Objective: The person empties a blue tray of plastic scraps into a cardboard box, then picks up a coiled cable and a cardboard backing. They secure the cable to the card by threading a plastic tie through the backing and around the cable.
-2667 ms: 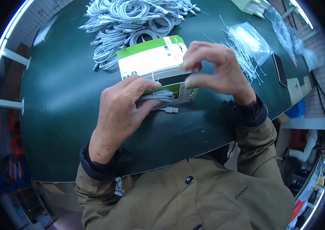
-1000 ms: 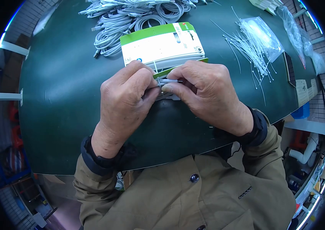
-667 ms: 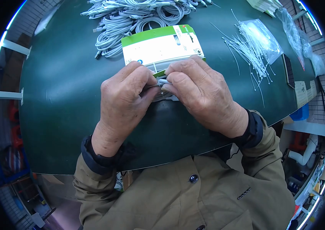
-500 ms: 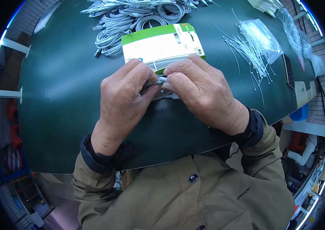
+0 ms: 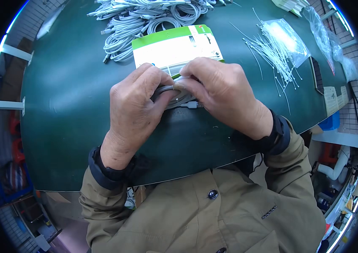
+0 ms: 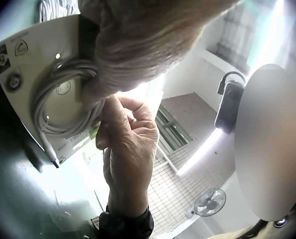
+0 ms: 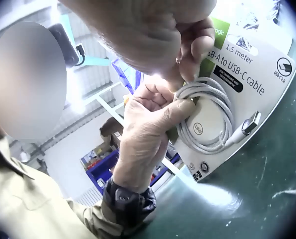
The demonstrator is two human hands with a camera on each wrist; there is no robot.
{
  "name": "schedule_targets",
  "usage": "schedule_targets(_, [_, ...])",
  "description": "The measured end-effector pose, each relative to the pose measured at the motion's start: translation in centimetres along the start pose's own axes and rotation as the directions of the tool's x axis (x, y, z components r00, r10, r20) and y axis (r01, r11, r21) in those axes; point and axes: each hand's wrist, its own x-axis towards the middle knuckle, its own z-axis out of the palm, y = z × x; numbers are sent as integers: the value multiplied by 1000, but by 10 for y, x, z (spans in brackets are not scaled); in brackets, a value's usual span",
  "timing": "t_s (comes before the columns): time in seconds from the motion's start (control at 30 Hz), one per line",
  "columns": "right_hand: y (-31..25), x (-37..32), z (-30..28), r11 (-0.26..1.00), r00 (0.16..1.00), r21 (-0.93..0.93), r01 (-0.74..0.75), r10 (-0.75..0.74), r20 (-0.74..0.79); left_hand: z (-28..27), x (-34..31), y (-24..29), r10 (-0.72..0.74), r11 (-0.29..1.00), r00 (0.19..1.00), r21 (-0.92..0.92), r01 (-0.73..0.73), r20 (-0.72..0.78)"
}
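A coiled grey USB cable (image 7: 226,117) lies against a printed white-and-green card (image 7: 207,167), its USB-A plug (image 5: 192,104) sticking out at the lower right of the coil. My left hand (image 5: 134,107) grips the coil and card from the left, thumb across the cable. From the other side my right hand (image 5: 225,95) pinches the coil at its upper edge, its thumb meeting the left fingers. What lies between the pinching fingertips is hidden. Directly behind stands a stack of similar cards (image 5: 174,48), with a thin white tie strip showing at its front.
Several coiled grey cables (image 5: 145,21) are heaped at the back of the dark green table (image 5: 65,126). To the right lie loose white cable ties (image 5: 274,63) on a clear plastic bag (image 5: 286,36). Near the right edge are a dark phone-like slab (image 5: 316,74) and more plastic wrap (image 5: 331,46).
My right hand, apart from the coil at first, has come in and pinched it beside the left fingers. Lately its thumb has slid left over the coil, uncovering the plug.
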Motion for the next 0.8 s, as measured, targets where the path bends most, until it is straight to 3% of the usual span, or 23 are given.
schedule_targets(0.07, [3, 3, -4, 983, 995, 160, -93, 95, -5, -1, 1, 0, -15, 1000, 1000, -16, 15, -2])
schedule_targets(0.27, [2, 3, -9, 942, 966, 214, -257, 258, 22, -1, 1, -3, -19, 1000, 1000, -21, 19, -4])
schedule_targets(0.57, [6, 0, -17, 971, 974, 99, -219, 212, 79, -3, 1, 1, -84, 995, 996, -57, 85, 15])
schedule_targets(0.8, [15, -3, -12, 998, 997, 37, -52, 50, 55, -2, 1, -3, 18, 1000, 1000, 17, -18, 16])
